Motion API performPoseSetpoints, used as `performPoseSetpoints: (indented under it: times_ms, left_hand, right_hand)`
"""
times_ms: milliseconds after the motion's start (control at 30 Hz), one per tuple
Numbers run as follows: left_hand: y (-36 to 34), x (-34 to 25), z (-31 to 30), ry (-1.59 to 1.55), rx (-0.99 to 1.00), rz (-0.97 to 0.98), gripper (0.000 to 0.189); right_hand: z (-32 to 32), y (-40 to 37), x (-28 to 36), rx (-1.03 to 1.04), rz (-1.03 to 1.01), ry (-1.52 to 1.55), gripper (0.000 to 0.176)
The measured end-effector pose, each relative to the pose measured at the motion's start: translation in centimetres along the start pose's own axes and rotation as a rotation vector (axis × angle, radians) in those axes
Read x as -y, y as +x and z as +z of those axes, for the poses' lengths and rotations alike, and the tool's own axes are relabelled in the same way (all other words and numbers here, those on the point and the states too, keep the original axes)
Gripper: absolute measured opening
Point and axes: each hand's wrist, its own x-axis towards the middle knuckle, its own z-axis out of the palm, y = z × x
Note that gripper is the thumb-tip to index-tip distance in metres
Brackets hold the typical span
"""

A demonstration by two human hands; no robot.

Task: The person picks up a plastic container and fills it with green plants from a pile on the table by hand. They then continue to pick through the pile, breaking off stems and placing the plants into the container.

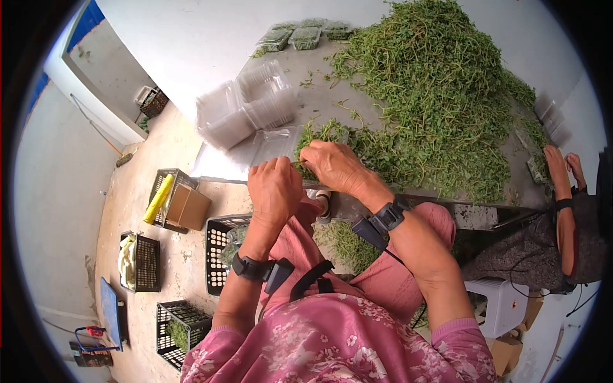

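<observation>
My left hand (274, 188) is closed at the table's front edge, its fingertips around the end of a thin green stem. Close beside it, my right hand (338, 166) is closed on green sprigs, and the fingers of both hands nearly meet. A small bunch of leafy greens (327, 129) lies just beyond the right hand. An open clear plastic box (273, 147) rests behind my left hand, partly under the bunch. Farther back stand stacked empty clear boxes (220, 115). A large heap of leafy greens (440, 96) covers much of the table to the right.
Filled clear boxes (305, 37) stand at the back of the metal table (322, 89). A co-worker's hands (559, 169) are at the right end. Black crates (217, 255) stand on the floor to the left, and a white stool (495, 306) at right.
</observation>
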Motion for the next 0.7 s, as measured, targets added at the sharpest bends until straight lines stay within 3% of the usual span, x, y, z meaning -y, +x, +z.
performPoseSetpoints:
  times_ms: [133, 233, 333, 433, 567, 700]
  left_hand:
    - [0.5, 0.5, 0.6, 0.028, 0.002, 0.010, 0.007]
    - [0.3, 0.6, 1.8, -0.145, -0.089, -0.097, 0.012]
    - [0.5, 0.5, 1.9, -0.627, -0.038, -0.417, 0.016]
    - [0.7, 1.2, 1.5, -0.784, 0.102, -0.491, 0.020]
    - [1.1, 1.2, -0.1, -0.790, 0.235, -0.349, 0.018]
    - [1.6, 1.3, -1.2, -0.476, 0.234, -0.107, 0.012]
  right_hand:
    - [0.2, 0.0, 0.1, 0.009, 0.003, -0.024, 0.004]
    - [0.1, 0.0, 0.1, 0.030, 0.022, -0.031, 0.004]
    - [0.1, 0.0, -0.1, 0.007, 0.011, -0.036, 0.006]
    - [0.3, 0.1, -0.3, -0.017, 0.009, -0.025, 0.008]
    - [0.2, 0.0, -0.5, -0.043, -0.002, -0.064, 0.010]
    - [0.1, 0.0, -0.5, -0.049, -0.022, -0.089, 0.012]
